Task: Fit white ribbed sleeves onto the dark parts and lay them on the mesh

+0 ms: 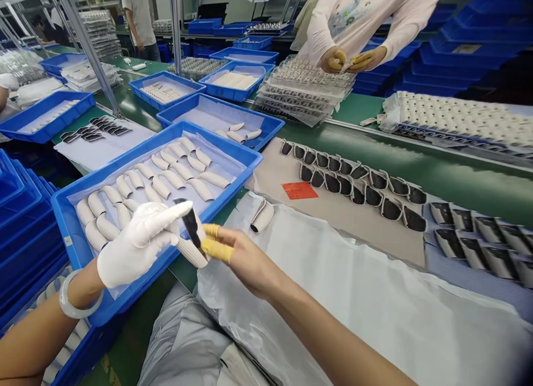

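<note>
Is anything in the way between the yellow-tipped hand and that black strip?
Just the yellow covers on the right hand; nothing else visible stands between it and the black strip, which the covered fingers seem to touch.

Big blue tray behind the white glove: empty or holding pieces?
Holding pieces: in the tray, ribbed cream shells lie in rows on a white liner.

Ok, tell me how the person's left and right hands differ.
The left hand wears a white glove, while the right hand is bare apart from yellow finger covers. A pale bangle circles the left hand's wrist; the right hand's wrist shows none. Both hands have fingers at the black strip.
</note>
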`<state>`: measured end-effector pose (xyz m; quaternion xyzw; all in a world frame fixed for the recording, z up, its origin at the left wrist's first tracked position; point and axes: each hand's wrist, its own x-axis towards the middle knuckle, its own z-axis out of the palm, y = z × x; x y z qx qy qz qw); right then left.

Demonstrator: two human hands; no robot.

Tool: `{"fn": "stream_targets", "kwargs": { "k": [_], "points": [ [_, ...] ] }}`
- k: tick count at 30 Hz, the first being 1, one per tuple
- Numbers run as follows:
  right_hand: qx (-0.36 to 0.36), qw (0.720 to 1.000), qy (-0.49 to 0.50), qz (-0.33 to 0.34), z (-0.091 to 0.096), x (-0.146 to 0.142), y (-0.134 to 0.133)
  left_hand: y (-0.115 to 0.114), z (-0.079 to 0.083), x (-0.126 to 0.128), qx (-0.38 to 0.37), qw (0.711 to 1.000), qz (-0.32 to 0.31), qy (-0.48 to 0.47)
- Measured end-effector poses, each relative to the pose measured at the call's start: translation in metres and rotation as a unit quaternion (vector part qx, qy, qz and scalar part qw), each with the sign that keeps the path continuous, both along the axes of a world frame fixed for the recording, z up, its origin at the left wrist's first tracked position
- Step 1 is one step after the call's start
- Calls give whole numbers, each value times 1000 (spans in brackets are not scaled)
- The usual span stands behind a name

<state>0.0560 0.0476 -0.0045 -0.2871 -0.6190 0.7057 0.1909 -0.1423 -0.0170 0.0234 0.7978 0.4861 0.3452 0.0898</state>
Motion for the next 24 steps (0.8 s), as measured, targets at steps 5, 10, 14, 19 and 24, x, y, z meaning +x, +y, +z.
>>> {"fn": "stream_targets", "kwargs": {
  "k": [5,10,14,19,24],
  "points": [
    [-196,977,78,13,-3,16,-26,-7,1,16,-12,999,-37,-5],
    [-228,968,103,-23,-5,26,-39,-16,-1,32,-8,1000,-5,-17],
    [-219,963,129,-85,-6,32,-49,-26,-18,51,-57,979,166,-108],
    [-184,965,136,-127,-8,39,-59,-23,-36,77,-163,932,186,-267],
    [-173,961,162,-145,-12,47,-69,-7,-37,90,-38,909,176,-376]
  ]
}}
